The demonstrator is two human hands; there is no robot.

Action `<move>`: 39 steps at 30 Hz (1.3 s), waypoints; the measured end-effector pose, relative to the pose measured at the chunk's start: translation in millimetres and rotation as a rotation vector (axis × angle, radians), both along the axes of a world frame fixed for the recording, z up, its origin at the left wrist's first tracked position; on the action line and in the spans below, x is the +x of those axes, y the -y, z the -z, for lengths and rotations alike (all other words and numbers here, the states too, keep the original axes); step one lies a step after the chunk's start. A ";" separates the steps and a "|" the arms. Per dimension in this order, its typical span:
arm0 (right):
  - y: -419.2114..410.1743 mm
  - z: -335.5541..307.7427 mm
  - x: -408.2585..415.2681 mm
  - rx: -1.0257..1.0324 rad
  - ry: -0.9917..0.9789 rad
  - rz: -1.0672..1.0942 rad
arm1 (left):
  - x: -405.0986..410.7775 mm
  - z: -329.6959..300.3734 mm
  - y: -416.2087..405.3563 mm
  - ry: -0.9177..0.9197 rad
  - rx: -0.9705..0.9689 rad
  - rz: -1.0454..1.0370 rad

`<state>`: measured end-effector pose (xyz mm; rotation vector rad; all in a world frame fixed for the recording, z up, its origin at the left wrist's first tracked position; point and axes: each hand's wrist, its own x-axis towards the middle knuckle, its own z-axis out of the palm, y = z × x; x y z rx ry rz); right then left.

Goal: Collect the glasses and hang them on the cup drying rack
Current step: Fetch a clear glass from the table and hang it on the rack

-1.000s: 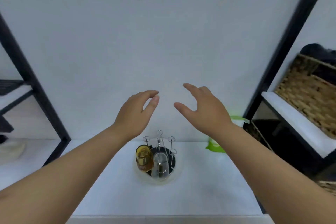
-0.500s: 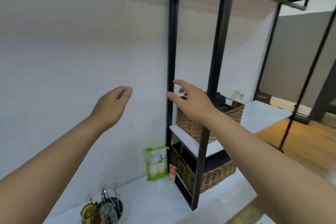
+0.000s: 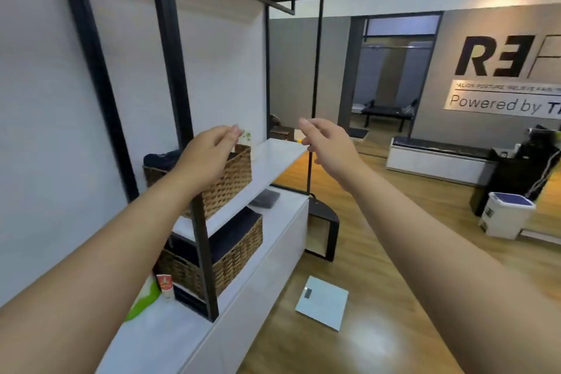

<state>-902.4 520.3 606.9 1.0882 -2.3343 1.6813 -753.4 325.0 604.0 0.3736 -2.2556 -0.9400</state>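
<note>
Both arms are stretched out in front of me at chest height. My left hand hovers before the upper wicker basket, fingers loosely curled and holding nothing. My right hand is raised beside it, over the end of the white shelf, fingers apart and empty. A small pale cup with green print stands on that shelf, just beyond my left fingertips. No drying rack and no glasses are in view.
A black metal shelving frame stands on a white cabinet along the left wall, with a second wicker basket below. A green packet and a small tube sit on the cabinet. A bathroom scale lies on the wooden floor; a white bin is at right.
My view has swung right, away from the counter. The rack with its glasses has left the picture, and the shelving, baskets and room beyond have come in. Both hands stay raised and empty.
</note>
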 end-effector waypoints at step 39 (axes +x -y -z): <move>-551.7 75.2 -331.3 0.064 0.095 1.448 | -676.5 46.0 -555.1 0.041 -0.145 1.389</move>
